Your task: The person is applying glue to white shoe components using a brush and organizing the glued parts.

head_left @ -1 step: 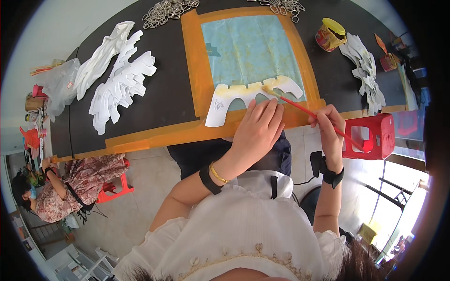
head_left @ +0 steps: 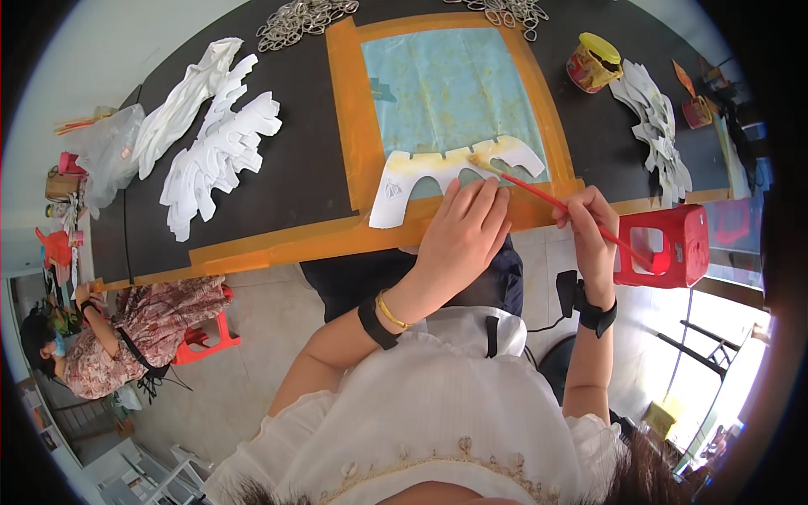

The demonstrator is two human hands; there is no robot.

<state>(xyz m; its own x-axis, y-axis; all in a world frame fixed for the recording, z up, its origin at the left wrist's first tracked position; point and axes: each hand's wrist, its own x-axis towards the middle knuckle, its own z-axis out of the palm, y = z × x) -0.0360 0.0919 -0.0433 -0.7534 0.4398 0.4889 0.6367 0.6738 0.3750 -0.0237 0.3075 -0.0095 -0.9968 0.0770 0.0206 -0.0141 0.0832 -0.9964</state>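
Note:
A white cut piece (head_left: 406, 181) with scalloped, notched edges lies on the blue sheet (head_left: 454, 80), overlapping its near edge. Yellowish glue-like smears run along the far side of the piece. My left hand (head_left: 467, 223) rests with fingers stretched flat on its near edge, holding nothing. In my right hand (head_left: 592, 227), a red-handled brush (head_left: 547, 199) is pinched at mid-handle. The bristles touch the far right part of the piece, just beyond my left fingertips.
White cut pieces (head_left: 215, 160) lie heaped at left, more white pieces (head_left: 652, 126) at right. A yellow-rimmed tub (head_left: 593, 63) stands far right. Metal rings (head_left: 303, 21) sit at the back. Orange tape (head_left: 345, 109) frames the sheet. A red stool (head_left: 686, 244) stands right; another person (head_left: 143, 337) sits left.

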